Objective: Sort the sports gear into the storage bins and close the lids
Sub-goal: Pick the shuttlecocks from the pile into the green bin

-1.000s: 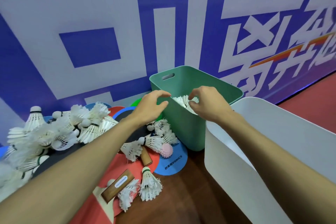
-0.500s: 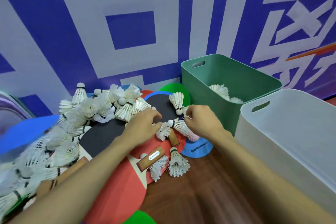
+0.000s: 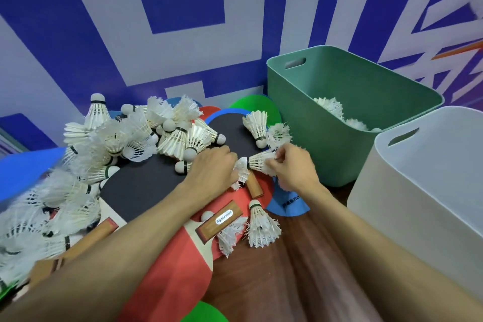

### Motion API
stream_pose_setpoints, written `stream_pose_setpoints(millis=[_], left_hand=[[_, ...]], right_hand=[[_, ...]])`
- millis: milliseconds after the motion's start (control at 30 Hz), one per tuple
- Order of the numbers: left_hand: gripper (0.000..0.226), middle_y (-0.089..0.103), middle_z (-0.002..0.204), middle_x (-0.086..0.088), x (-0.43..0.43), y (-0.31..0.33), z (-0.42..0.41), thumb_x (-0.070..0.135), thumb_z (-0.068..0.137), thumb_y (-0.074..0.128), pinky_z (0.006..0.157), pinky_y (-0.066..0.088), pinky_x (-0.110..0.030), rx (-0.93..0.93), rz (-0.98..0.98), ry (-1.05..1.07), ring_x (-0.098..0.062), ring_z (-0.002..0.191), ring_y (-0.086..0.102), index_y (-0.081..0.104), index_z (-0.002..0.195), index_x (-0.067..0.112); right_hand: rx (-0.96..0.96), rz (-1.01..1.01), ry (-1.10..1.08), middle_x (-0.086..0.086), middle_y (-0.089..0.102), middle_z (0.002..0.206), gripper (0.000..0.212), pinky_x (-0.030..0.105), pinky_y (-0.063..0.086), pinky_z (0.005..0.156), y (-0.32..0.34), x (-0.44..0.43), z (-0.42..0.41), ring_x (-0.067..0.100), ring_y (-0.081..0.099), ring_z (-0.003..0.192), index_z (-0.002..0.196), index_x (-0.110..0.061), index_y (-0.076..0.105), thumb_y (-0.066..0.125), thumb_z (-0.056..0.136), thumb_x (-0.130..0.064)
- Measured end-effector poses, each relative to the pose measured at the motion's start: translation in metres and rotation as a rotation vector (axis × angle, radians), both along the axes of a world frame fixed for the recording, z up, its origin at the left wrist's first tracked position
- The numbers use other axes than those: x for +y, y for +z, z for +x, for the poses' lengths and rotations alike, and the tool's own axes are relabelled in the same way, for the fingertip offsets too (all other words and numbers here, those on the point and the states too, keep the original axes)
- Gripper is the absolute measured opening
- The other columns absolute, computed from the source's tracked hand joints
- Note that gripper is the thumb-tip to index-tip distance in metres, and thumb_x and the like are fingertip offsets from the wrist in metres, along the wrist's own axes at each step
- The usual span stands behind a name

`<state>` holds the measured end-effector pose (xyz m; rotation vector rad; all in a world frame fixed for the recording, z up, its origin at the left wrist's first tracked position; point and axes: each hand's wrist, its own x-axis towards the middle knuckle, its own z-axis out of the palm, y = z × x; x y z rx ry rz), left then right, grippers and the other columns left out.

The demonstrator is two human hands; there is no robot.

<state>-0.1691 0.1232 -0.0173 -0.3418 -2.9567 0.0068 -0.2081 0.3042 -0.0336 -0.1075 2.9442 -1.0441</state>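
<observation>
Several white shuttlecocks (image 3: 136, 138) lie heaped on table tennis paddles (image 3: 146, 185) with black and red faces. My left hand (image 3: 211, 170) is curled over a shuttlecock (image 3: 241, 174) on the black paddle. My right hand (image 3: 292, 167) pinches the feathers of another shuttlecock (image 3: 258, 161) lying on its side. A green bin (image 3: 347, 102) behind my right hand holds a few shuttlecocks (image 3: 329, 106). A white bin (image 3: 428, 178) stands at the right; its inside is not visible.
Flat round discs, blue (image 3: 287, 202) and green (image 3: 251, 104), lie under the gear. Two loose shuttlecocks (image 3: 261, 225) sit by a paddle handle (image 3: 219, 219) on the wooden floor (image 3: 274, 282). A blue and white wall (image 3: 183, 21) closes the back.
Both hands left the green bin and came down onto the pile at the left. Each now holds a shuttlecock. The view swung left and down.
</observation>
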Motion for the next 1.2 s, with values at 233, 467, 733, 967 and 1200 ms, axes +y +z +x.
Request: stream_pose_setpoints(millis=[233, 467, 733, 967, 1200], left_hand=[[0.012, 0.06, 0.086, -0.007, -0.014, 0.019, 0.02, 0.009, 0.085, 0.051, 0.071, 0.046, -0.043, 0.044, 0.204, 0.023, -0.029, 0.084, 0.059, 0.062, 0.087, 0.007], [0.018, 0.068, 0.089, 0.003, -0.013, 0.067, 0.054, 0.013, 0.083, 0.06, 0.073, 0.046, -0.031, 0.28, 0.565, 0.123, -0.017, 0.079, 0.06, 0.072, 0.096, 0.016], [0.009, 0.069, 0.081, 0.004, 0.032, 0.14, 0.061, 0.015, 0.086, 0.067, 0.049, 0.049, -0.018, 0.29, 1.1, -0.013, -0.013, 0.059, 0.06, 0.069, 0.088, 0.023], [0.01, 0.07, 0.091, -0.007, 0.092, 0.153, 0.009, 0.017, 0.086, 0.069, 0.056, 0.054, -0.023, 0.13, 1.257, -0.098, -0.013, 0.07, 0.062, 0.071, 0.095, 0.02], [0.028, 0.063, 0.108, -0.002, 0.135, 0.127, -0.06, 0.004, 0.087, 0.06, 0.072, 0.059, -0.03, 0.004, 1.168, 0.013, -0.011, 0.069, 0.065, 0.066, 0.111, 0.017]], right_hand=[[0.091, -0.036, 0.23, -0.005, 0.061, 0.075, 0.014, 0.032, 0.048, 0.068, 0.03, -0.014, 0.015, 0.016, 0.057, 0.071, 0.078, -0.022, 0.053, 0.065, 0.084, -0.02], [0.307, 0.083, 0.427, -0.005, 0.063, 0.081, 0.008, 0.04, 0.052, 0.076, 0.099, 0.0, 0.04, 0.021, 0.061, 0.081, 0.089, -0.019, 0.058, 0.065, 0.084, -0.018], [0.582, 0.03, 0.34, -0.005, 0.066, 0.083, 0.009, 0.025, 0.052, 0.074, 0.183, 0.066, 0.083, 0.009, 0.062, 0.076, 0.093, -0.012, 0.063, 0.067, 0.085, -0.013], [0.638, 0.038, 0.042, -0.005, 0.062, 0.083, 0.013, 0.023, 0.053, 0.076, 0.192, 0.129, 0.058, 0.013, 0.063, 0.078, 0.098, -0.01, 0.064, 0.068, 0.086, -0.014], [0.53, 0.157, -0.051, 0.006, 0.071, 0.092, 0.01, 0.04, 0.056, 0.077, 0.154, 0.148, -0.002, 0.023, 0.065, 0.083, 0.098, -0.011, 0.064, 0.062, 0.088, -0.012]])
